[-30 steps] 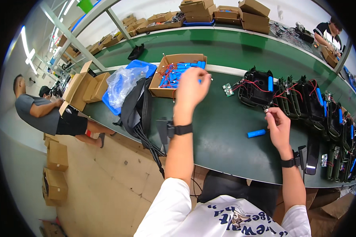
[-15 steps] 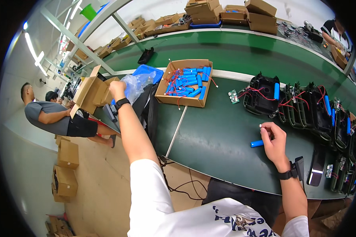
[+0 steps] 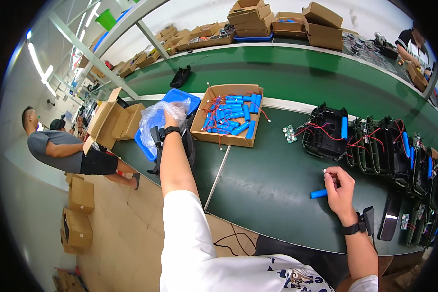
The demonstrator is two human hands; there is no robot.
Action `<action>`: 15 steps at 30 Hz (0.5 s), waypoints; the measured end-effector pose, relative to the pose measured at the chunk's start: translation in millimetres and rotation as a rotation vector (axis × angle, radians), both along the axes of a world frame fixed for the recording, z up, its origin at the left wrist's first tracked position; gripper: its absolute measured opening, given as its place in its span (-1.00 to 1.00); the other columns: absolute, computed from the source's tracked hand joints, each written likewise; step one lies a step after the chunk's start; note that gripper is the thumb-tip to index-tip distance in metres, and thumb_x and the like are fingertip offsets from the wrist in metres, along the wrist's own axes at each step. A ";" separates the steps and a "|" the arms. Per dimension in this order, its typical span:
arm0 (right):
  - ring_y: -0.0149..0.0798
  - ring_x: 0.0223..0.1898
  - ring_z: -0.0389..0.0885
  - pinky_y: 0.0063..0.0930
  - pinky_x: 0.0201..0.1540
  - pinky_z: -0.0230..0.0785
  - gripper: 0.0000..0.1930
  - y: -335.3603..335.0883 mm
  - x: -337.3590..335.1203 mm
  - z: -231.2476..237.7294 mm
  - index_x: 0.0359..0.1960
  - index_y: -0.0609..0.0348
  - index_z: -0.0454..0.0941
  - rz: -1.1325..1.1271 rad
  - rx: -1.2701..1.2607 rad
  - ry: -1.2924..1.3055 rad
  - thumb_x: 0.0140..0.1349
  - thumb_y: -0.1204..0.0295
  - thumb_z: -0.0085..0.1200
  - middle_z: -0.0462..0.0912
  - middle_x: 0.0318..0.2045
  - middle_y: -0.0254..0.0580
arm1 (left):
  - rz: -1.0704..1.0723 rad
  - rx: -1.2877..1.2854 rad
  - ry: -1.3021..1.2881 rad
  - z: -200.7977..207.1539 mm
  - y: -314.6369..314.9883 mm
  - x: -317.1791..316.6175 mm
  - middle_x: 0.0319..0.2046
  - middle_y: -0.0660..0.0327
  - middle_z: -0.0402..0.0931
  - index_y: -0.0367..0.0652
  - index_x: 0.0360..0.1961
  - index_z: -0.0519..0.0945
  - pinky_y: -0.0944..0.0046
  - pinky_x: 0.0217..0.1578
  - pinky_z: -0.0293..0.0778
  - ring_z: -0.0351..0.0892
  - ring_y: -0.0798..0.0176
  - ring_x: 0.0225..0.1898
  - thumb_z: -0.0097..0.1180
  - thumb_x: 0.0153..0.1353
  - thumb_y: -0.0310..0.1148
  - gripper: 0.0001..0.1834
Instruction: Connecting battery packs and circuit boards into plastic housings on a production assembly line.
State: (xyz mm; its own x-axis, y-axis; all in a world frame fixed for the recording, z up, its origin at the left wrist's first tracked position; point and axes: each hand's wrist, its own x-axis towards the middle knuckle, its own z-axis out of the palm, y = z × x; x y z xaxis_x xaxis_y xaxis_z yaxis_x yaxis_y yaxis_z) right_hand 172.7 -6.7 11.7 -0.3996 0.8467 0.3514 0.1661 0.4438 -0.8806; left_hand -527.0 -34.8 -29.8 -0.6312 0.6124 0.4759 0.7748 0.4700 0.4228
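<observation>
My left hand (image 3: 170, 119) reaches into a crumpled clear plastic bag (image 3: 150, 117) lying on a blue plastic tray (image 3: 181, 96). Its fingers are hidden by the plastic and the wrist. My right hand (image 3: 341, 189) is closed around a blue cylindrical battery (image 3: 319, 194), whose end sticks out on the left of the palm. A small white connector (image 3: 324, 171) shows at the thumb and index fingertips. Between the hands, farther back, stands an open cardboard box (image 3: 250, 141) full of blue batteries with red leads.
Open black plastic housings (image 3: 321, 150) with batteries, red wires and a green circuit board (image 3: 289, 134) line the right side. A black phone (image 3: 390, 217) lies beside my right wrist. An open carton (image 3: 104, 121) stands at the left. A person (image 3: 58, 151) stands beyond it.
My left hand has moved right, from beside the open carton into the plastic bag on the blue tray. My right hand keeps its hold on the battery. The view has shifted slightly.
</observation>
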 end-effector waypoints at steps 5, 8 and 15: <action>-0.64 -0.57 0.32 -0.66 -0.55 0.10 -0.96 2.2 1.5 -1.6 -0.25 0.34 0.59 -0.013 -0.019 0.039 0.32 0.63 0.11 0.52 -0.49 -0.38 | -0.002 0.032 0.063 11.2 11.3 33.4 -0.28 0.03 0.73 -0.24 -0.24 0.73 0.04 -0.12 0.61 0.72 0.01 -0.23 0.49 -0.02 -0.31 -0.67; -0.62 -0.58 0.31 -0.63 -0.55 0.11 -0.97 -0.5 0.1 -2.7 -0.27 0.34 0.60 0.025 -0.034 0.052 0.30 0.63 0.12 0.52 -0.51 -0.37 | -0.082 0.110 0.056 26.4 -13.8 18.2 -0.29 0.09 0.72 -0.25 -0.22 0.72 0.14 -0.18 0.60 0.67 0.13 -0.28 0.37 0.05 -0.46 -0.76; -0.58 -0.59 0.33 -0.61 -0.54 0.16 -0.95 -0.1 -2.7 -1.1 -0.26 0.33 0.61 -0.009 -0.016 0.005 0.29 0.61 0.15 0.55 -0.52 -0.33 | -0.109 -0.087 0.259 -27.3 -7.0 -21.0 -0.25 0.12 0.70 -0.22 -0.16 0.71 0.14 -0.20 0.59 0.65 0.17 -0.26 0.21 0.17 -0.46 -0.80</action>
